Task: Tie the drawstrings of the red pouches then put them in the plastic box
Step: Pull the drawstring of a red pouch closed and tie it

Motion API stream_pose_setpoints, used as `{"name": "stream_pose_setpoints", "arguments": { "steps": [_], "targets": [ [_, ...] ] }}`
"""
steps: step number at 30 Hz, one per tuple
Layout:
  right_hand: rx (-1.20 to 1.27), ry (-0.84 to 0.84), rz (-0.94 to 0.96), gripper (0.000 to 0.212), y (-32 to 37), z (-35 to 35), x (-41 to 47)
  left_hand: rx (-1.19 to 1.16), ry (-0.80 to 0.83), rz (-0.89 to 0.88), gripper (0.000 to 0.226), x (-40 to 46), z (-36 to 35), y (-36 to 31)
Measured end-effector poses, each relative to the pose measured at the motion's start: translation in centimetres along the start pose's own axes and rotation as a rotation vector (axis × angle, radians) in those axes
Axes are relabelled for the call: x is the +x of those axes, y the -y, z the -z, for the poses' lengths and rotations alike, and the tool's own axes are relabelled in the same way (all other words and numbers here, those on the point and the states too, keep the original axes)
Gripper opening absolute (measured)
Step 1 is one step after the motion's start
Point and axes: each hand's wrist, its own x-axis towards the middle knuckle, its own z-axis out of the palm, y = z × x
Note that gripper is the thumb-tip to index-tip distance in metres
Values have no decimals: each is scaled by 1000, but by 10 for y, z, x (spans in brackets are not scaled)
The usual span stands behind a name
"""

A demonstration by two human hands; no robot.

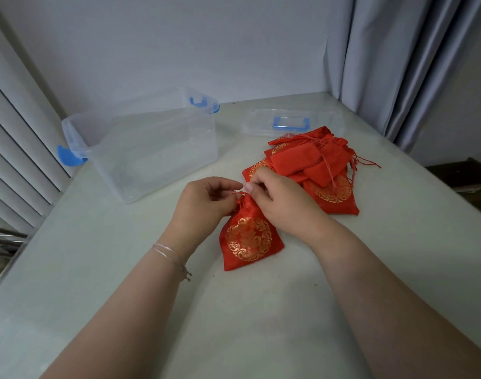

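Note:
A red pouch (249,239) with a gold round pattern lies on the white table, its neck gathered. My left hand (204,199) and my right hand (280,201) meet at that neck, fingers curled, pinching its red drawstring (238,196). A pile of several more red pouches (310,168) lies behind my right hand, loose strings trailing to the right. The clear plastic box (152,143) with blue latches stands open at the left back, with nothing inside.
The box's clear lid (291,123) with a blue handle lies at the back behind the pile. Grey curtains (398,64) hang at the right; white slats (15,138) line the left. The table's edge (452,184) runs along the right.

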Motion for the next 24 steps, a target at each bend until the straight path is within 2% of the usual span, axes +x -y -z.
{"name": "stream_pose_setpoints", "arguments": {
  "steps": [3, 6, 10, 12, 18, 24],
  "targets": [
    [29, -19, 63, 18, 3, -4, 0, 93, -66, -54, 15, -1, -1, 2],
    [124, -91, -15, 20, -1, -7, 4, 155, -153, -168, 13, -5, -8, 0],
    [550, -2, -205, 5, -1, -1, 6, 212, -187, -371, 16, -7, -11, 1],
    [633, 46, -214, 13, -3, 1, 6, 245, -197, -444, 16, -6, -10, 2],
    [597, 140, -202, 18, -10, 13, 6, 268, -154, -509, 8, -3, -7, 6],
    [522, 190, -189, 15, -10, 15, 5, 403, -164, -689, 7, 2, -4, 13]
  ]
}}
